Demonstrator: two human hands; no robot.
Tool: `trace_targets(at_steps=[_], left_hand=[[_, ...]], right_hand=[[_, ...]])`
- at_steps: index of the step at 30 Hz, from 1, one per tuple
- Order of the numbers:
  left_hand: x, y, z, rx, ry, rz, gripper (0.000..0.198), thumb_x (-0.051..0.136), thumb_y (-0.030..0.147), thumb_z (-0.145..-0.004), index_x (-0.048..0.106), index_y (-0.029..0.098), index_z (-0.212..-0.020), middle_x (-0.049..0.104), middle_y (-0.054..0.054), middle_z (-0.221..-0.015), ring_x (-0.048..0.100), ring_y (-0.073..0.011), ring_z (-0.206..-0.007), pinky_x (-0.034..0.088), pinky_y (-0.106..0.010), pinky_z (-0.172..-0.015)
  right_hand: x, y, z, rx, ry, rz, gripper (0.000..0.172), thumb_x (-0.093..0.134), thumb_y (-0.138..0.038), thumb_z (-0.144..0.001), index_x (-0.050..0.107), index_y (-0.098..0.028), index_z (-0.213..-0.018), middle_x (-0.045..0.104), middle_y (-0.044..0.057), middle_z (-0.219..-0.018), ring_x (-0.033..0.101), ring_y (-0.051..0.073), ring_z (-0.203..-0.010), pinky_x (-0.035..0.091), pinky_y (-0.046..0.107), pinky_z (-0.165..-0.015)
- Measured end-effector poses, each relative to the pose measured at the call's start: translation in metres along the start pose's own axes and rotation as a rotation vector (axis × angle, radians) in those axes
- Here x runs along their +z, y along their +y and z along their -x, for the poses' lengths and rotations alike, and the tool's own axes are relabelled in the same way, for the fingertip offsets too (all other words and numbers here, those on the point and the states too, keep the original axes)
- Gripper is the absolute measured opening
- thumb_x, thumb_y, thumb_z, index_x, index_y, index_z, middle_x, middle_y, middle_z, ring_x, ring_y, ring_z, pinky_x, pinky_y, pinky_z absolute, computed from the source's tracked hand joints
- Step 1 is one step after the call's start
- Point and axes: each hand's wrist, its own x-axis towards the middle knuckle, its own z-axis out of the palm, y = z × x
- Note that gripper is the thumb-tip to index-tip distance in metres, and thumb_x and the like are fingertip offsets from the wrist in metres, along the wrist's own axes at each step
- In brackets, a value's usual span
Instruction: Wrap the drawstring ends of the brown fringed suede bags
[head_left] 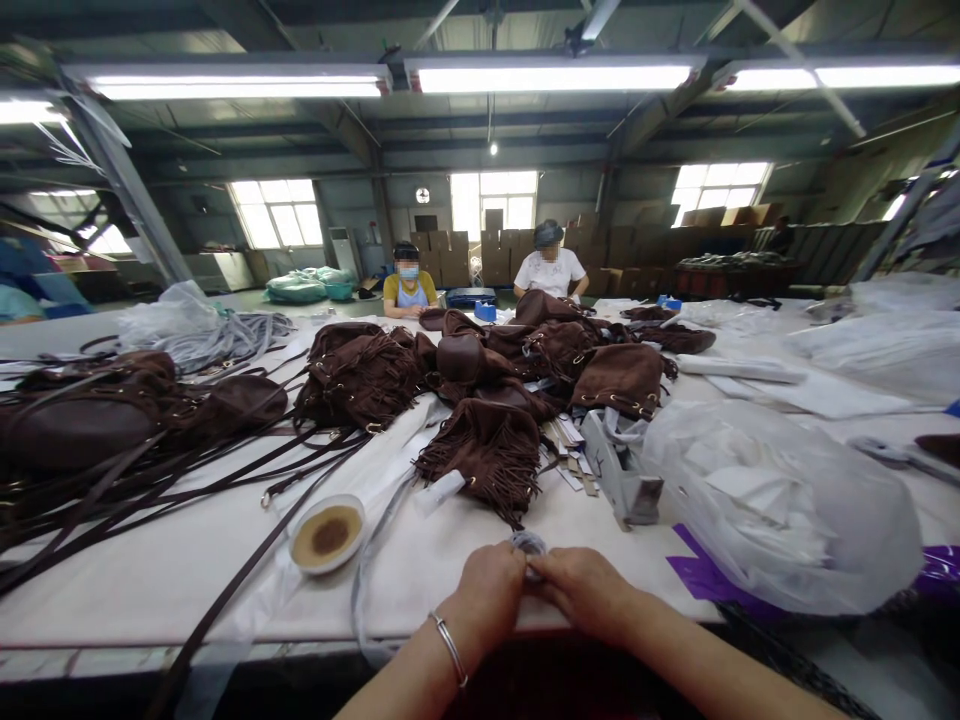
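Note:
Close to the table's front edge, my left hand and my right hand meet with fingers closed around a bunched grey strip. My left wrist wears a silver bangle. Just beyond the hands lies a dark brown fringed bag, with a small clear plastic piece against its left side. Left of the hands, a long loose grey strip runs over the table edge; whether it joins the held one I cannot tell. My fingertips are partly hidden.
More brown bags are piled across the white table, with long straps at left. A round dish sits front left. On the right are a grey dispenser-like box and a large plastic bag. Two people sit across the table.

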Motion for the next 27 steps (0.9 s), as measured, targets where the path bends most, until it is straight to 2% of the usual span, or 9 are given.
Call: trace_targets(at_steps=[2, 4, 9, 11, 13, 16, 20, 23, 27], left_hand=[[0.004, 0.004, 0.004, -0.029, 0.004, 0.014, 0.022, 0.049, 0.023, -0.090, 0.065, 0.017, -0.103, 0.072, -0.013, -0.103, 0.070, -0.0288, -0.092, 0.056, -0.037, -0.080], [0.003, 0.002, 0.012, -0.022, 0.006, 0.025, 0.022, 0.050, 0.026, -0.091, 0.064, 0.019, -0.106, 0.071, -0.011, -0.104, 0.070, -0.0285, -0.093, 0.056, -0.037, -0.079], [-0.014, -0.019, 0.024, 0.086, -0.021, -0.012, 0.026, 0.054, 0.032, -0.091, 0.060, 0.025, -0.116, 0.068, -0.009, -0.100, 0.069, -0.0278, -0.087, 0.055, -0.037, -0.074], [-0.017, -0.022, 0.024, 0.135, -0.030, -0.042, 0.024, 0.048, 0.025, -0.093, 0.061, 0.022, -0.113, 0.067, -0.010, -0.101, 0.068, -0.0274, -0.087, 0.055, -0.038, -0.075], [-0.013, -0.018, 0.021, 0.139, -0.026, -0.042, 0.024, 0.044, 0.016, -0.092, 0.063, 0.018, -0.106, 0.068, -0.011, -0.102, 0.067, -0.0270, -0.090, 0.055, -0.037, -0.077], [0.000, -0.003, 0.019, 0.072, -0.003, -0.019, 0.025, 0.043, 0.017, -0.092, 0.062, 0.015, -0.109, 0.068, -0.013, -0.106, 0.066, -0.0276, -0.094, 0.055, -0.038, -0.080], [0.007, 0.006, 0.025, 0.012, 0.029, 0.029, 0.027, 0.053, 0.025, -0.089, 0.060, 0.015, -0.113, 0.067, -0.013, -0.107, 0.066, -0.0284, -0.093, 0.055, -0.039, -0.079], [-0.002, -0.005, 0.034, 0.094, 0.049, 0.016, 0.029, 0.060, 0.030, -0.084, 0.060, 0.019, -0.111, 0.066, -0.011, -0.104, 0.066, -0.0281, -0.089, 0.056, -0.038, -0.074], [-0.012, -0.020, 0.042, 0.153, 0.042, -0.048, 0.025, 0.057, 0.039, -0.090, 0.061, 0.021, -0.107, 0.065, -0.010, -0.100, 0.065, -0.0279, -0.087, 0.055, -0.038, -0.071]], right_hand=[[0.010, -0.008, 0.001, 0.111, 0.022, -0.019, 0.022, 0.055, -0.026, -0.090, 0.068, -0.022, -0.107, 0.073, 0.008, -0.096, 0.066, 0.023, -0.088, 0.043, 0.029, -0.075], [0.016, -0.008, 0.000, 0.118, 0.029, -0.032, 0.021, 0.053, -0.027, -0.093, 0.070, -0.021, -0.102, 0.072, 0.009, -0.094, 0.066, 0.023, -0.088, 0.043, 0.029, -0.076], [-0.001, 0.016, -0.004, -0.224, -0.063, -0.139, 0.023, 0.050, -0.030, -0.097, 0.070, -0.020, -0.093, 0.069, 0.006, -0.090, 0.063, 0.019, -0.087, 0.043, 0.026, -0.078], [-0.013, 0.019, -0.006, -0.256, -0.111, -0.136, 0.019, 0.052, -0.027, -0.095, 0.070, -0.020, -0.092, 0.070, 0.005, -0.091, 0.063, 0.019, -0.088, 0.043, 0.026, -0.079], [-0.021, 0.013, -0.008, -0.180, -0.136, -0.082, 0.015, 0.056, -0.023, -0.089, 0.070, -0.021, -0.094, 0.072, 0.006, -0.093, 0.065, 0.021, -0.088, 0.043, 0.027, -0.078], [-0.017, -0.009, -0.008, 0.002, -0.113, -0.075, 0.026, 0.059, -0.021, -0.082, 0.069, -0.023, -0.106, 0.076, 0.008, -0.098, 0.069, 0.025, -0.089, 0.043, 0.029, -0.075], [0.003, -0.029, -0.006, 0.190, -0.047, -0.214, 0.023, 0.049, -0.025, -0.092, 0.071, -0.022, -0.092, 0.077, 0.009, -0.094, 0.070, 0.023, -0.085, 0.043, 0.028, -0.072], [0.010, -0.021, -0.005, 0.055, -0.058, -0.245, 0.027, 0.047, -0.031, -0.096, 0.072, -0.023, -0.090, 0.077, 0.006, -0.091, 0.069, 0.021, -0.083, 0.043, 0.027, -0.073], [0.000, -0.002, -0.010, -0.209, -0.153, -0.188, 0.025, 0.050, -0.031, -0.094, 0.072, -0.022, -0.085, 0.075, 0.005, -0.083, 0.066, 0.020, -0.078, 0.042, 0.026, -0.071]])
